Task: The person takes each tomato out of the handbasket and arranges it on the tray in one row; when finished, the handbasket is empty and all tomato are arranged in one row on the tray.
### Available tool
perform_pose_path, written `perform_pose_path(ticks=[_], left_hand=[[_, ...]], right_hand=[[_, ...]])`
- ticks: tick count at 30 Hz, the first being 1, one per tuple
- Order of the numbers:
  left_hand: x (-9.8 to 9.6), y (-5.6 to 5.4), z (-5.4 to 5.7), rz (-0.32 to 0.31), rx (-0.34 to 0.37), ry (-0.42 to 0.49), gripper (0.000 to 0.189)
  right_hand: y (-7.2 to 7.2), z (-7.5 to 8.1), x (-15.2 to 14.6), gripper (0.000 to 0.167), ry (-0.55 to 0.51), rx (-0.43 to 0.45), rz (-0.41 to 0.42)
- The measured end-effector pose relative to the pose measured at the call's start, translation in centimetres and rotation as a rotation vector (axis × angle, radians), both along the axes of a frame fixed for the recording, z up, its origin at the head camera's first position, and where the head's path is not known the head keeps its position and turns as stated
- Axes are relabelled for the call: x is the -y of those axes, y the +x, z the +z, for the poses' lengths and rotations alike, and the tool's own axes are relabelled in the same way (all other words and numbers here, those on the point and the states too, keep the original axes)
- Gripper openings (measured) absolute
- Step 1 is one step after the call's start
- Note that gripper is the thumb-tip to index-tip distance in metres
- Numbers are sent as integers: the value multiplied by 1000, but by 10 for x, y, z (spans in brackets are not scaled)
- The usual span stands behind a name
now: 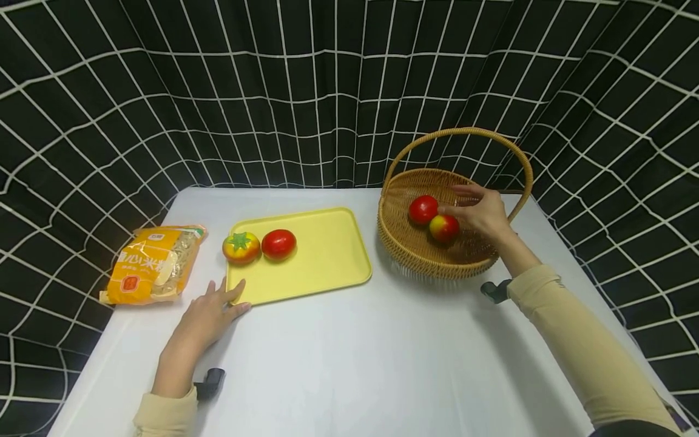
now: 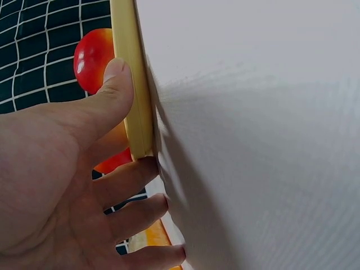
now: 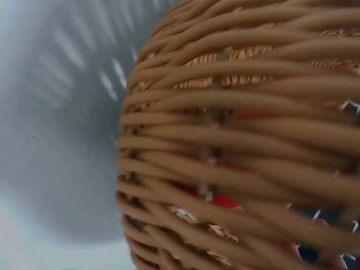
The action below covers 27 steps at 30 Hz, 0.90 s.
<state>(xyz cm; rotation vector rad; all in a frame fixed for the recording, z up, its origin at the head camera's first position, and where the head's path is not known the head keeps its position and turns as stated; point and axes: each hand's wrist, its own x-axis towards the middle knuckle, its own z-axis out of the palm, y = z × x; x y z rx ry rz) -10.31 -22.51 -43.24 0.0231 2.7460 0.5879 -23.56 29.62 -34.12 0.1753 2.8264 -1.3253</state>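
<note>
My left hand (image 1: 204, 315) rests at the near left corner of a yellow tray (image 1: 322, 255), fingers spread. In the left wrist view its thumb touches the tray's edge (image 2: 143, 121). On the tray lie a red-and-yellow tomato-like fruit with a green top (image 1: 241, 248) and a plain red fruit (image 1: 279, 244). My right hand (image 1: 483, 212) is over a wicker basket (image 1: 398, 243), its fingers extended beside a red-and-yellow fruit (image 1: 445, 229). A red fruit (image 1: 423, 210) lies next to that one. The right wrist view shows only the basket's woven side (image 3: 242, 135); the hand is hidden there.
An orange-and-clear food bag (image 1: 153, 264) lies at the left edge of the white table (image 1: 349, 358). The basket's tall handle (image 1: 461, 132) arches over its opening. A black gridded curtain (image 1: 327, 91) surrounds the table at the back and sides.
</note>
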Motion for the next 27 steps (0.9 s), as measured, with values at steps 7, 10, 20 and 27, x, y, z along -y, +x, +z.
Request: perform_pose_path(ticks=[7, 10, 20, 27], left_hand=[[1, 1, -1, 5, -8, -3, 70], [1, 2, 0, 7, -7, 0, 70], [1, 2, -2, 8, -8, 4, 69], [1, 1, -3, 6, -19, -5, 69]], right_hand=[[-9, -7, -5, 75, 73, 40, -2], [-12, -11, -7, 76, 104, 107, 11], [-16, -22, -11, 81, 132, 260, 70], [-18, -26, -12, 80, 130, 276, 86]])
